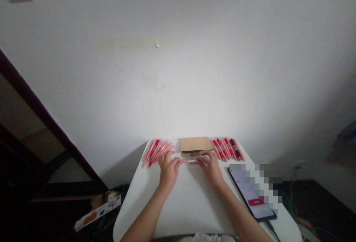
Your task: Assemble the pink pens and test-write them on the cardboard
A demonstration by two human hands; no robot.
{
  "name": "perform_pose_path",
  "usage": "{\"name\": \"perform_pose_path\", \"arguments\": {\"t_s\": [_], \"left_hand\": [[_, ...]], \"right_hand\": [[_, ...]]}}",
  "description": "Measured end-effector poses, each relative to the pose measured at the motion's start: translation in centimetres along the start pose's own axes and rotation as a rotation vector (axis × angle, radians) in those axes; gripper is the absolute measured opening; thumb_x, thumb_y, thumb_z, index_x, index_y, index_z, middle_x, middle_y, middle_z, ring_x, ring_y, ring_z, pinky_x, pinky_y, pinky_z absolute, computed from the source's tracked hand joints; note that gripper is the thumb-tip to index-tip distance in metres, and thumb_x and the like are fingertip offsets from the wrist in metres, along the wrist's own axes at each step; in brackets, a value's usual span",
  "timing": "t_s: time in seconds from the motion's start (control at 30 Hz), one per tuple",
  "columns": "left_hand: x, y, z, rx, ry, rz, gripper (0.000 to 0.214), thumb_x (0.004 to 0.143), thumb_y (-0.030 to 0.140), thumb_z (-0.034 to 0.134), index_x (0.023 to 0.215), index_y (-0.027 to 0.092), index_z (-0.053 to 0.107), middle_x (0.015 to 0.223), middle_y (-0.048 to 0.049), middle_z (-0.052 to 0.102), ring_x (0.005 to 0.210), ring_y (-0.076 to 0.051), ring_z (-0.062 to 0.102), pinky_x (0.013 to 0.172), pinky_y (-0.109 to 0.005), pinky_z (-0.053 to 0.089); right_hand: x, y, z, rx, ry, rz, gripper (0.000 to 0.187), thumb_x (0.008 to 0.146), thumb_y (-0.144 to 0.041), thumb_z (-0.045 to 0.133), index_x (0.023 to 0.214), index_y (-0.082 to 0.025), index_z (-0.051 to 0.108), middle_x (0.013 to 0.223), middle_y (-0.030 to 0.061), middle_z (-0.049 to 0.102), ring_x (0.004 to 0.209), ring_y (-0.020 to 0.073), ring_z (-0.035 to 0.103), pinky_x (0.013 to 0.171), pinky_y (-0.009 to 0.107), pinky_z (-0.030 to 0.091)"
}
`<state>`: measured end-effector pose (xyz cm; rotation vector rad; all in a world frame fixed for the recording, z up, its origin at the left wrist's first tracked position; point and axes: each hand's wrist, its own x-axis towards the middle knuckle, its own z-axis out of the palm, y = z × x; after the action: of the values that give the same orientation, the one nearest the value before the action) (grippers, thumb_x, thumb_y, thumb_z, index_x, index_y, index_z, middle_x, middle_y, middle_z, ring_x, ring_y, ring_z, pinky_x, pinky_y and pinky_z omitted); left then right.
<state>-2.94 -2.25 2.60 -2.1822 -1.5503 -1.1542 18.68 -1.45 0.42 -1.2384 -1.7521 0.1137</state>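
My left hand (168,168) and my right hand (211,166) meet over the far part of a small white table (189,201). Between their fingertips they pinch a thin pink and white pen (189,161), held level, one hand at each end. Several pink and red pens (156,151) lie in a fanned row just left of my left hand. Another row of red pens (227,148) lies to the right of my right hand. A flat brown cardboard box (196,145) sits at the table's far edge, right behind the held pen.
A smartphone (251,194) with a lit screen lies on the table's right side, a cable leading from its near end. A white wall stands directly behind the table. On the floor at the left lies a printed package (97,212).
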Motion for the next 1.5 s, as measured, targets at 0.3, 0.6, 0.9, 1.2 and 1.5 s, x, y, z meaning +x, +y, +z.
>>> {"name": "perform_pose_path", "arguments": {"t_s": [0.3, 0.6, 0.9, 1.2, 1.5], "left_hand": [[-0.22, 0.14, 0.45, -0.086, -0.028, 0.022, 0.003, 0.081, 0.026, 0.069, 0.080, 0.025, 0.071, 0.115, -0.0067, 0.057, 0.115, -0.027, 0.048, 0.100, -0.049, 0.040], [-0.32, 0.13, 0.69, -0.128, -0.031, 0.005, 0.007, 0.083, 0.030, 0.067, 0.081, 0.024, 0.071, 0.116, -0.0067, 0.058, 0.116, -0.026, 0.048, 0.101, -0.049, 0.040], [-0.26, 0.22, 0.57, -0.111, -0.029, 0.005, 0.007, 0.084, 0.028, 0.066, 0.082, 0.024, 0.070, 0.116, -0.0069, 0.060, 0.116, -0.026, 0.051, 0.100, -0.048, 0.041], [-0.21, 0.38, 0.31, -0.129, -0.047, 0.021, 0.004, 0.082, 0.024, 0.068, 0.079, 0.024, 0.071, 0.116, -0.0057, 0.062, 0.117, -0.026, 0.049, 0.102, -0.047, 0.039], [-0.22, 0.18, 0.52, -0.135, -0.063, -0.043, 0.008, 0.082, 0.030, 0.068, 0.079, 0.025, 0.073, 0.117, -0.0064, 0.060, 0.117, -0.027, 0.050, 0.102, -0.048, 0.039]], "right_hand": [[0.01, -0.63, 0.15, 0.044, -0.011, -0.055, 0.012, 0.087, -0.028, 0.065, 0.088, -0.028, 0.077, 0.099, 0.0086, 0.061, 0.103, 0.0260, 0.053, 0.091, 0.044, 0.047], [-0.05, -0.36, 0.29, 0.108, -0.083, -0.052, 0.030, 0.086, -0.029, 0.067, 0.116, -0.031, 0.069, 0.110, 0.0082, 0.061, 0.108, 0.0259, 0.053, 0.097, 0.047, 0.046], [0.08, 0.12, 0.16, 0.113, -0.039, 0.022, 0.017, 0.088, -0.031, 0.059, 0.087, -0.023, 0.074, 0.102, 0.0095, 0.061, 0.104, 0.0265, 0.054, 0.093, 0.044, 0.047], [-0.05, -0.17, 0.34, 0.107, -0.089, 0.036, 0.020, 0.089, -0.033, 0.058, 0.088, -0.025, 0.076, 0.102, 0.0096, 0.062, 0.105, 0.0271, 0.053, 0.095, 0.046, 0.045], [0.00, -0.03, 0.22, 0.069, -0.038, 0.034, 0.021, 0.088, -0.031, 0.061, 0.104, -0.027, 0.074, 0.105, 0.0097, 0.061, 0.105, 0.0274, 0.053, 0.094, 0.045, 0.047]]}}
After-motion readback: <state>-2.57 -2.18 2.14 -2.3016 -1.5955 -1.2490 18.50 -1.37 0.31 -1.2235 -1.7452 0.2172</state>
